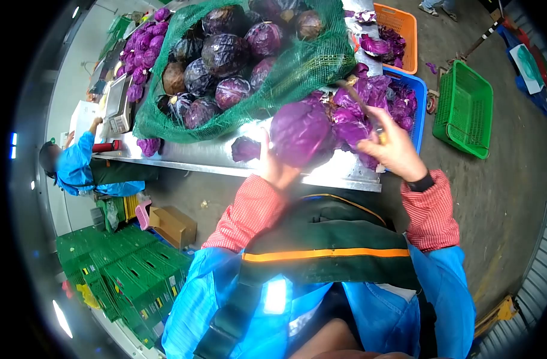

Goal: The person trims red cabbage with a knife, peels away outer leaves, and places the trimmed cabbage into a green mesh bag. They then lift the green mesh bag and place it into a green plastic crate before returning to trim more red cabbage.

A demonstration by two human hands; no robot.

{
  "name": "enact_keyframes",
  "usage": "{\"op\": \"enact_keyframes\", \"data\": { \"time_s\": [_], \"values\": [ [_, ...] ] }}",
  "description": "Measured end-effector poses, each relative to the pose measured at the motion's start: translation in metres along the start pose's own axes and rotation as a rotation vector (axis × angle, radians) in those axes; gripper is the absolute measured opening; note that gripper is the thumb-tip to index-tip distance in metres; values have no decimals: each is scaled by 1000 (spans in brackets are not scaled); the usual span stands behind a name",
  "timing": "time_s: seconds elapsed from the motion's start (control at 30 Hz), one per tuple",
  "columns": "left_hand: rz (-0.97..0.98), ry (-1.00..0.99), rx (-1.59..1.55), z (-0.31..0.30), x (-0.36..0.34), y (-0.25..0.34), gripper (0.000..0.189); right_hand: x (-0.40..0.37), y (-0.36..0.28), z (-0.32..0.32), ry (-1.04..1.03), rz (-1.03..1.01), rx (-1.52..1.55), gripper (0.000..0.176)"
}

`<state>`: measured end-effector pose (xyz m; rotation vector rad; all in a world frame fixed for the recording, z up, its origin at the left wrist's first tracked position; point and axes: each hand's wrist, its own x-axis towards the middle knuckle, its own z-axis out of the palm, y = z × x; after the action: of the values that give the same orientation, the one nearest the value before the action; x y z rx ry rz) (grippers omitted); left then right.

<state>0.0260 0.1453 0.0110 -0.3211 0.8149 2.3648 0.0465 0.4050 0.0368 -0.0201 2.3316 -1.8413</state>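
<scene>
A peeled red cabbage (301,134) rests in my left hand (277,164), whose fingers curve round its near left side above the table edge. My right hand (396,146) is closed on a knife (358,100) with a dark, slightly blurred blade pointing up and away to the left. Loose purple leaves (351,124) lie just beyond the blade, between the cabbage and the crates. A single torn leaf (245,149) lies on the metal table (207,148) left of my left hand. Behind the cabbage, a green mesh sack (321,60) lies open around several unpeeled red cabbages (225,55).
Leaf-filled blue (421,105) and orange (410,30) crates stand along the table's right end. A green crate (465,107) sits on the floor. Peeled cabbages (144,51) are heaped at far left, near a co-worker (76,167). Green crates (129,269) are stacked lower left.
</scene>
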Motion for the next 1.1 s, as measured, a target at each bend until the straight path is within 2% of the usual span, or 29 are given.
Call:
{"op": "enact_keyframes", "data": {
  "time_s": [0.03, 0.1, 0.13, 0.23, 0.3, 0.33, 0.37, 0.43, 0.47, 0.5, 0.57, 0.6, 0.67, 0.8, 0.9, 1.0, 1.1],
  "values": [
    [-35, -56, -17, 11, -1, 4, 99, 2, -7, 4, -91, 57, -43, 66],
    [-93, -218, 109, 6, -13, 11, 101, 15, 28, 26, -168, -130, 236, 77],
    [-121, -250, 163, 2, -20, 14, 102, 16, 21, 24, -175, -41, 394, 75],
    [55, -74, 830, -20, -17, 33, 98, 28, 44, 22, -218, 109, 729, 60],
    [304, -50, 922, -5, -16, 32, 107, 36, 47, 46, -84, 142, 735, 56],
    [404, -57, 910, 9, -18, 29, 114, 37, 50, 50, -148, 282, 642, 56],
    [571, -134, 1218, -3, -12, 23, 115, 38, 52, 53, -223, 415, 546, 57],
    [358, 23, 847, 1, -9, 10, 107, 43, 62, 77, -115, 408, 417, 56],
    [287, 104, 676, -1, -6, 2, 101, 46, 72, 82, -109, 384, 352, 49],
    [362, 196, 937, -6, 1, 0, 92, 47, 78, 83, -25, 219, 182, 46],
    [192, 341, 1113, -13, 9, -2, 87, 42, 89, 85, 141, -103, -158, 39],
    [249, 372, 1263, -12, 16, -3, 88, 34, 61, 72, 81, 2, -368, 29],
    [376, 436, 1557, -9, 25, -9, 90, 21, 43, 65, 127, -130, -669, 22],
    [375, 514, 1655, 6, 39, -18, 94, 5, 41, 70, 166, -201, -1005, 13],
    [415, 556, 1701, -3, 48, -29, 93, 5, 55, 73, 186, -163, -1066, 12],
    [498, 503, 1673, 5, 51, -33, 94, 11, 61, 68, 143, -106, -998, 12],
    [460, 505, 1693, 17, 53, -30, 94, 23, 64, 60, 112, -71, -957, 14]
  ]
}}
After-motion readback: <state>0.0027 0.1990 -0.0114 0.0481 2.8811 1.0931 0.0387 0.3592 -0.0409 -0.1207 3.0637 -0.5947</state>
